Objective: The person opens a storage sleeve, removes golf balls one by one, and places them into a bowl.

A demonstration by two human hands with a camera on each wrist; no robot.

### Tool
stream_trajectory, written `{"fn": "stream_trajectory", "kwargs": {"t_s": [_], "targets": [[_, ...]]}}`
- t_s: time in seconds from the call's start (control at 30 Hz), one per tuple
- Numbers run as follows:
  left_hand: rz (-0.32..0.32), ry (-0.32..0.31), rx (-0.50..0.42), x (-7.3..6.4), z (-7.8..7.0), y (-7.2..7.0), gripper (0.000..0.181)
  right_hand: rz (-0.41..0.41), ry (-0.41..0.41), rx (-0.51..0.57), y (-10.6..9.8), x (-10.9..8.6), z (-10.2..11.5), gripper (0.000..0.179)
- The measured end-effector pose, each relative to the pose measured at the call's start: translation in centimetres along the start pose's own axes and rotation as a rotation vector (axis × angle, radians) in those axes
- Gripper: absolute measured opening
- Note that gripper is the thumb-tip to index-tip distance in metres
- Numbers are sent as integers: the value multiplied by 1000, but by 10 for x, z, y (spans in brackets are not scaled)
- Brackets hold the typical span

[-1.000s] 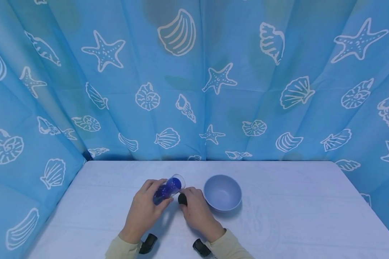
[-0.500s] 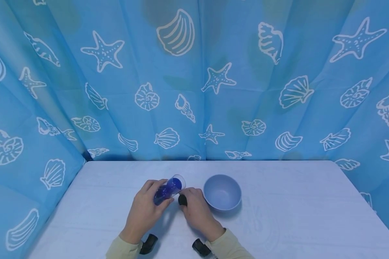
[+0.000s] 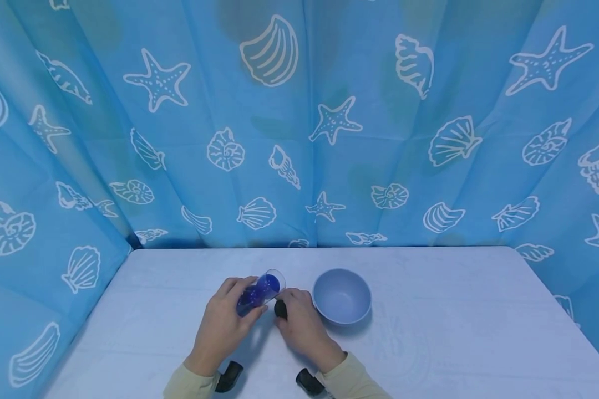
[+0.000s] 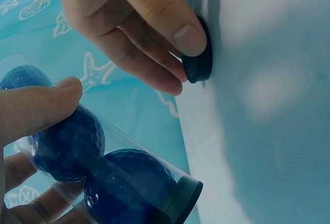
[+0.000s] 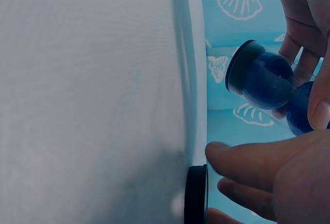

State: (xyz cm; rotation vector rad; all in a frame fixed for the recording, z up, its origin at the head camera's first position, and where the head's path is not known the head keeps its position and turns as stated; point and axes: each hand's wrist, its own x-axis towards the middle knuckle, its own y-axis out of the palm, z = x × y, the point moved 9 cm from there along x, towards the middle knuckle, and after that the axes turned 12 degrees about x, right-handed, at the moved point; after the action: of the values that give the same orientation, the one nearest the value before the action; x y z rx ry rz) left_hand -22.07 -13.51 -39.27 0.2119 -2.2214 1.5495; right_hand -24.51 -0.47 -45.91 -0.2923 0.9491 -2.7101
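Note:
My left hand [image 3: 222, 322] holds a clear plastic tube [image 3: 279, 284], tilted with its open mouth up and to the right. Blue dimpled balls, like golf balls [image 4: 129, 188], sit in a row inside it. A dark cap [image 4: 186, 202] closes the tube's lower end in the left wrist view. Beside the tube's mouth, my right hand [image 3: 303, 327] pinches a round black lid [image 3: 281, 308] between thumb and fingers. The lid [image 5: 196, 195] is apart from the tube and on edge in the right wrist view. A blue-grey bowl [image 3: 341, 299] stands just right of my right hand.
All this is on a white-covered table [image 3: 454, 321]. A blue curtain [image 3: 299, 122] with white shells and starfish hangs behind the table and along its sides. Black wrist devices [image 3: 228, 377] sit under both sleeves.

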Motion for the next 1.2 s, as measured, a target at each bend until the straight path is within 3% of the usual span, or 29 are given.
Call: {"fn": "stream_trajectory", "kwargs": {"t_s": [0.27, 0.53, 0.77, 1.2], "targets": [[8, -17, 0, 1, 1, -2, 57, -6, -2, -7, -4, -1, 6, 41], [-33, 24, -6, 1, 0, -5, 57, -42, -70, 11, -14, -2, 16, 38], [-41, 28, -8, 1, 2, -6, 57, -50, -67, 61, -21, -3, 21, 41], [-44, 18, 2, 1, 2, -5, 57, -169, -107, 129, -47, -6, 30, 35]]}}
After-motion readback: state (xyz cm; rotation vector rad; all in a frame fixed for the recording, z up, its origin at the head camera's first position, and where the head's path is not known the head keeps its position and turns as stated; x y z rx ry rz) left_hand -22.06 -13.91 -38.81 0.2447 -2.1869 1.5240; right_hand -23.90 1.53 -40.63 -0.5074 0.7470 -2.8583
